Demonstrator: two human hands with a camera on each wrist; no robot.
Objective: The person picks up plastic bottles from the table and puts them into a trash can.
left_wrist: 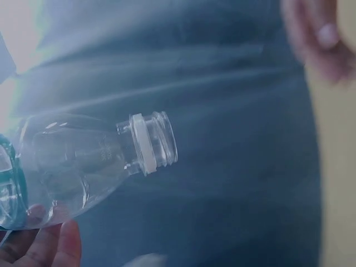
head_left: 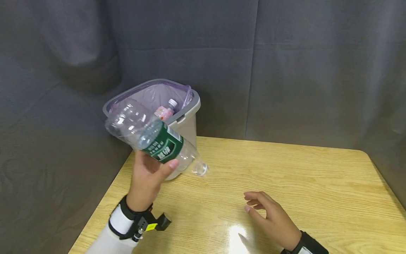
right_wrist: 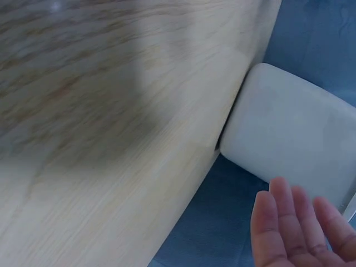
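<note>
My left hand [head_left: 147,180] grips a clear plastic bottle [head_left: 190,157] with a green label, thumb on the near side. It is tilted, its base up to the left and its uncapped neck down to the right. In the left wrist view the bottle's open threaded mouth [left_wrist: 161,139] shows, with a white ring round the neck. The bottle's base end overlaps the front rim of the bin [head_left: 189,135] in the head view. My right hand [head_left: 274,218] is held over the table's right half, fingers loosely bent and nothing in them. In the right wrist view its fingers [right_wrist: 286,219] are extended.
The bin has a grey rim and a purple liner bag [head_left: 149,97]. Inside it lies a bottle with a pink label and white cap [head_left: 165,112]. It stands at the back left of the wooden table [head_left: 285,169]. A dark grey curtain [head_left: 206,35] hangs behind and to the left.
</note>
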